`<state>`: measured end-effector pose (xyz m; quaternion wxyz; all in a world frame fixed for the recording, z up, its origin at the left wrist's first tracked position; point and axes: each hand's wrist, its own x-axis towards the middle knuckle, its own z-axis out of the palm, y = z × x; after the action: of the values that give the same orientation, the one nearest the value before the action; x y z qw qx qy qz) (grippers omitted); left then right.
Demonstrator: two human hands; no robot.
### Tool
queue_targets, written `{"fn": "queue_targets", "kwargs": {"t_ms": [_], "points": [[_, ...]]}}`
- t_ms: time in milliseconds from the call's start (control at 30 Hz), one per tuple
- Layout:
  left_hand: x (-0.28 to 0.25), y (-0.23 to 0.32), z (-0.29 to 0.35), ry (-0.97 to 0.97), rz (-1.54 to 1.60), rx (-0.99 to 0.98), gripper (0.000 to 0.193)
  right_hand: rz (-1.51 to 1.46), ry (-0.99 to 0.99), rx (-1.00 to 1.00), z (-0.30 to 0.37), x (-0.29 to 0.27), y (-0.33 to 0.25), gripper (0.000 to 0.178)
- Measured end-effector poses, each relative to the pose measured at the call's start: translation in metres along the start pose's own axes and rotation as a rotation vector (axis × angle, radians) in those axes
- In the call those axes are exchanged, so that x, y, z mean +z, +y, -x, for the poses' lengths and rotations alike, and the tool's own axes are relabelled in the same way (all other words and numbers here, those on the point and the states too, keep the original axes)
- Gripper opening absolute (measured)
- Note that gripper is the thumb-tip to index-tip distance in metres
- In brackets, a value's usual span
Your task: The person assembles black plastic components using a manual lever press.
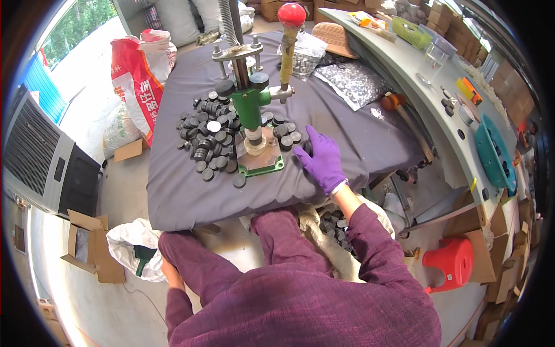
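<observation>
- On the tabletop (191,196), draped in a grey cloth, a green hand press (250,110) stands upright on a green base plate (263,165); its lever with a red knob (292,14) points up and away from the person.
- Left of the press lies a heap of dark discs (208,136), loosely piled and spread toward the base; a smaller cluster (286,136) lies just right of the column.
- Right hand (321,162), in a purple glove, rests flat on the cloth just beside the base plate, fingers (312,139) spread wide and holding nothing; the fingertips are near the small cluster, whether touching I cannot tell.
- Left hand is out of view: the left sleeve (179,272) drops below the tabletop edge by the knee, so its fingers cannot be judged.
- Under the ram, a pale round piece (254,139) sits on the base; whether a disc is loaded there is too small to tell.
- Below the near edge, between the knees, a pale sack (332,225) holds more dark discs.
- Judged from this: the work looks well short of done, since the big heap is large. No hand is on the lever, so no press stroke seems in hand; this looks like a pause between pieces.
- Farther right on the cloth lie a clear bag of small metal parts (352,84) and a mallet (404,115); a red stool (454,260) stands on the floor.
</observation>
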<state>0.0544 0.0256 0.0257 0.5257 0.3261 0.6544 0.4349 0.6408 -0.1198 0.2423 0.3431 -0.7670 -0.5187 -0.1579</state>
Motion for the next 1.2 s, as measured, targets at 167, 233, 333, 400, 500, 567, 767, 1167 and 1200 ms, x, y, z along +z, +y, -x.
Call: {"fn": "queue_targets", "kwargs": {"t_ms": [167, 233, 333, 400, 500, 567, 767, 1167, 1200], "points": [[0.027, 0.072, -0.009, 0.113, 0.032, -0.258, 0.048, -0.043, -0.042, 0.024, -0.001, -0.01, -0.012, 0.065], [0.043, 0.078, -0.007, -0.393, 0.378, -0.188, 0.046, -0.025, -0.017, -0.023, 0.0, -0.01, -0.013, 0.066], [0.056, 0.086, -0.009, -0.466, 0.262, -0.1, 0.042, -0.015, -0.009, -0.031, 0.0, -0.01, -0.015, 0.067], [0.064, 0.093, -0.007, -0.407, 0.162, -0.027, 0.033, -0.006, -0.062, 0.003, 0.0, -0.01, -0.014, 0.067], [0.057, 0.108, -0.004, -0.43, -0.124, 0.157, 0.027, -0.02, -0.167, 0.055, -0.002, -0.014, -0.016, 0.066], [0.063, 0.116, 0.004, -0.39, -0.195, 0.16, 0.026, -0.031, -0.21, 0.086, -0.005, -0.016, -0.022, 0.065], [0.11, 0.159, 0.073, -0.132, -0.837, 0.643, 0.026, -0.036, -0.054, -0.079, -0.02, 0.018, -0.023, 0.059], [0.237, 0.205, 0.134, -0.099, -0.641, 1.393, 0.04, 0.082, -0.207, 0.061, -0.114, 0.095, -0.012, 0.051], [0.245, 0.19, 0.124, -0.106, -0.759, 1.371, 0.044, 0.181, -0.292, 0.102, -0.122, 0.102, -0.008, 0.041]]}}
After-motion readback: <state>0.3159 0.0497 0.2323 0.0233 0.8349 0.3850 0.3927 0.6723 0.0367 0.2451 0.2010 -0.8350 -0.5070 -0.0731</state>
